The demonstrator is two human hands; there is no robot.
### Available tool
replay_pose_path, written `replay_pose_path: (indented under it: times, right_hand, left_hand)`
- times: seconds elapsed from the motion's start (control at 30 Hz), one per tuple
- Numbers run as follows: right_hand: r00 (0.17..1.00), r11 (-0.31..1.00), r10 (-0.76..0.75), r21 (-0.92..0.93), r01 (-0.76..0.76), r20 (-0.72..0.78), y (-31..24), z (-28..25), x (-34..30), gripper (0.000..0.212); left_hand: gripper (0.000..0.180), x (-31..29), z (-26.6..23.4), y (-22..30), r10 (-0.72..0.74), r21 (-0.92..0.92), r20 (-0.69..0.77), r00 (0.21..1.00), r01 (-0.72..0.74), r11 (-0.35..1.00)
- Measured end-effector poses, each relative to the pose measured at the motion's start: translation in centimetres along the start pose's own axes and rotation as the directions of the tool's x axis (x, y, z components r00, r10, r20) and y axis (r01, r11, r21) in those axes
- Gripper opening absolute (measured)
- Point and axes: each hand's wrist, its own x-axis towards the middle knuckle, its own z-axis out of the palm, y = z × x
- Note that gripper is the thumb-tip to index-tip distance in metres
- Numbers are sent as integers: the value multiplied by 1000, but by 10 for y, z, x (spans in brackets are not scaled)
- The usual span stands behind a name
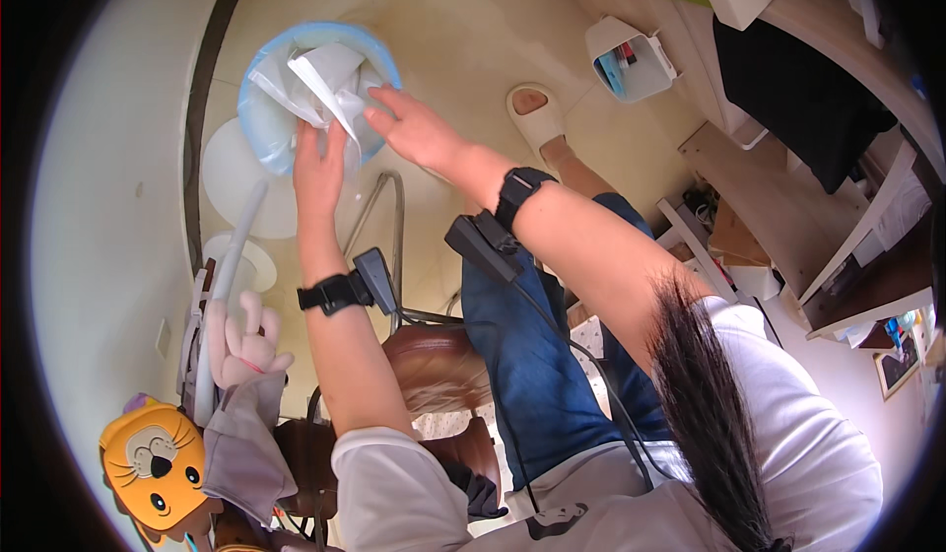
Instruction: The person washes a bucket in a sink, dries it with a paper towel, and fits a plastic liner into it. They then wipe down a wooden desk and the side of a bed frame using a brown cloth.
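Observation:
A round bin (pixel 258 123) with a light-blue plastic liner stands on the floor at the upper left. White crumpled sheets (pixel 330 71), paper or thin plastic, lie in it and rise near its rim. My left hand (pixel 319 172) reaches to the bin's near edge. Its fingers are stretched out and apart, with the tips at the sheets' lower edge; I cannot make out a grip. On the bin's right side is my right hand (pixel 419 136), fingers spread, fingertips over the rim next to the sheets. Each wrist wears a black strap with a small dark box.
A brown stool seat (pixel 434 367) with metal legs stands below the bin. Left of it are a pink plush toy (pixel 246 345) and an orange animal-face bag (pixel 153 468). A small white bin (pixel 631 59) and wooden shelving (pixel 754 207) stand at the right. Cables trail from my wrists.

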Motion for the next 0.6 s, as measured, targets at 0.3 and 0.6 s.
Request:
replay_pose_path:
  times: [0.3,0.6]
  right_hand:
    - [1000,997,5,77,-4,-6,-4,12,3,54]
    - [981,994,-105,0,107,-164,-5,5,-8,38]
  left_hand:
    - [66,65,6,-63,-159,269,3,987,152,951]
    - [47,10,-3,-21,-139,225,-147,979,170,959]
